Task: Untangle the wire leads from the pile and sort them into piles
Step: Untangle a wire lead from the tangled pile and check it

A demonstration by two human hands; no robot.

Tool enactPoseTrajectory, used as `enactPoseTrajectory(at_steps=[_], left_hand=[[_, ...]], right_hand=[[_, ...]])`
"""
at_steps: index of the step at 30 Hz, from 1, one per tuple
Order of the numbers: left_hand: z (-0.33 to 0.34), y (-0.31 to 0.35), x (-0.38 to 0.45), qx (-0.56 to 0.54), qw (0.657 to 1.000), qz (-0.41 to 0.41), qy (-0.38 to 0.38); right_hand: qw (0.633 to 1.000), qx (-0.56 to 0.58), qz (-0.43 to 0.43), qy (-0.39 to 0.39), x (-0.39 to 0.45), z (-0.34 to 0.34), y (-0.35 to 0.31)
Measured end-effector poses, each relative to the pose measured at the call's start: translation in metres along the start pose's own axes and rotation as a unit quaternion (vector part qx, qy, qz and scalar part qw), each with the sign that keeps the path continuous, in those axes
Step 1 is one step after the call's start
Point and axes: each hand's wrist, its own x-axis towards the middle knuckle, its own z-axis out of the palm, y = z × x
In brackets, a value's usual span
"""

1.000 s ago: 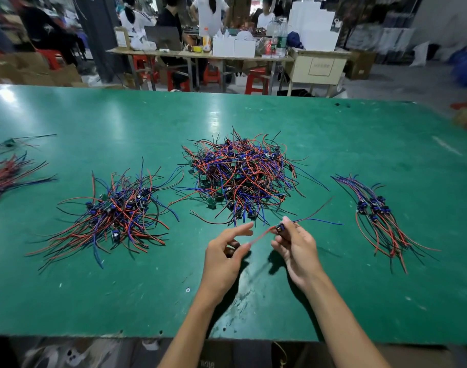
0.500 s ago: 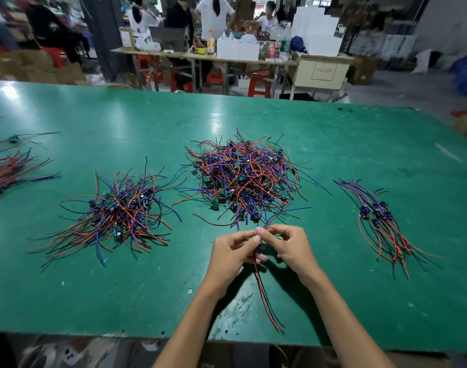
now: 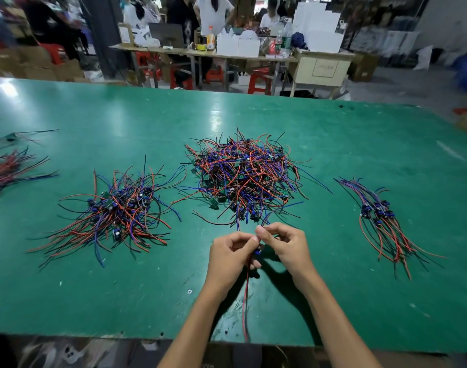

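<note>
Both hands (image 3: 256, 248) pinching wire lead (image 3: 245, 301), hanging lengthwise toward viewer

Green table (image 3: 333, 134): far half bare, open for reach. Tangled central pile (image 3: 243, 179) sits just beyond both hands, blocking straight forward path. Left pile (image 3: 115, 211) and right sorted bundle (image 3: 384, 221) flank it; bare green lanes run between piles. Near strip beside forearms open, except red lead (image 3: 245, 301) trailing toward near edge. Another bundle (image 3: 6, 171) occupies far left edge.
</note>
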Motion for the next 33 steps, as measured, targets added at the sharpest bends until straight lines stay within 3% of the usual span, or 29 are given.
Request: enactPoseTrajectory(at_steps=[12,19,23,29,33], left_hand=[[0.001,-0.007,0.002,0.044,0.999,0.019,0.006],[0.003,-0.004,0.005,0.071,0.997,0.023,0.008],[0.002,-0.003,0.005,0.103,0.994,0.035,-0.001],[0.003,-0.004,0.001,0.133,0.990,0.028,-0.038],[0.001,-0.004,0.002,0.145,0.988,0.027,-0.053]], right_hand=[[0.998,-0.058,-0.013,-0.021,-0.010,0.008,0.012],[0.997,-0.070,-0.018,0.035,-0.004,0.012,0.009],[0.996,-0.033,-0.006,0.081,0.002,0.012,0.007],[0.975,0.102,0.112,0.164,0.020,-0.002,-0.009],[0.966,0.139,0.140,0.169,0.024,-0.008,-0.012]])
